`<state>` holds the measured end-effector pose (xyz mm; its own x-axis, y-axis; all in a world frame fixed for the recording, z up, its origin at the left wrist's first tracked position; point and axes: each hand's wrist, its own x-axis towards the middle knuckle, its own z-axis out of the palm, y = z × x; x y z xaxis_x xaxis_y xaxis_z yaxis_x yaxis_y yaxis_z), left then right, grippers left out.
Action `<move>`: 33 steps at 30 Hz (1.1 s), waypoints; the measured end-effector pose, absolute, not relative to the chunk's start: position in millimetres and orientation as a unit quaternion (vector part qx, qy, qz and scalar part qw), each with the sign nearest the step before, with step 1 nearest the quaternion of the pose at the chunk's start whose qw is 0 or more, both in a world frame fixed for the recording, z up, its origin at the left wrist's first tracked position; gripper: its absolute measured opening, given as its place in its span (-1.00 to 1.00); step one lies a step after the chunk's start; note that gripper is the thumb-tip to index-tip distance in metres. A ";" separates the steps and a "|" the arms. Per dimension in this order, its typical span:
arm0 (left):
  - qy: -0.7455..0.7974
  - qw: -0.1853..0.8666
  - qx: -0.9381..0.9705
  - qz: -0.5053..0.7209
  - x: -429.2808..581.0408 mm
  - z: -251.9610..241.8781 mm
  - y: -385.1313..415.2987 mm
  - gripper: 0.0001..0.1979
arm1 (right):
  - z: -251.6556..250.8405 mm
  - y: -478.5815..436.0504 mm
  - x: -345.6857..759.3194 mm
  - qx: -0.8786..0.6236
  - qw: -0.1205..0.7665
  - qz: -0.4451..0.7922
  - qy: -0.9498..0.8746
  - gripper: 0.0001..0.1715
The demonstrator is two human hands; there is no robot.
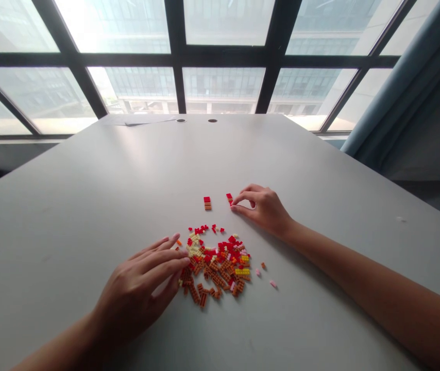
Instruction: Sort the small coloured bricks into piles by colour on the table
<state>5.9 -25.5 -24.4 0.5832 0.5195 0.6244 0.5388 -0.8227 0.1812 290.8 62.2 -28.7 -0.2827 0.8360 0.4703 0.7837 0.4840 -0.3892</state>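
A loose pile of small building bricks (pixel 216 268) in brown, red, cream, yellow and pink lies on the white table. My left hand (pixel 142 283) rests at the pile's left edge, fingers stretched and slightly apart, fingertips by the cream and brown bricks. Beyond the pile stands a small red-and-brown brick block (pixel 207 203). To its right is a second red-and-brown block (pixel 230 199). My right hand (pixel 264 208) pinches a small red brick at the near end of this second block, with thumb and index finger together.
A few stray bricks (pixel 273 284) lie right of the pile. At the far end of the white table (pixel 158 154) are a paper sheet (pixel 138 121) and two round holes. Windows stand behind, and a blue curtain (pixel 401 93) hangs at the right.
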 end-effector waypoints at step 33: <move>-0.292 0.023 -0.893 -0.343 6.0 -23.8 -26.1 -0.78 | 10.4 12.6 256.0 -0.378 0.138 0.138 -0.905 -0.88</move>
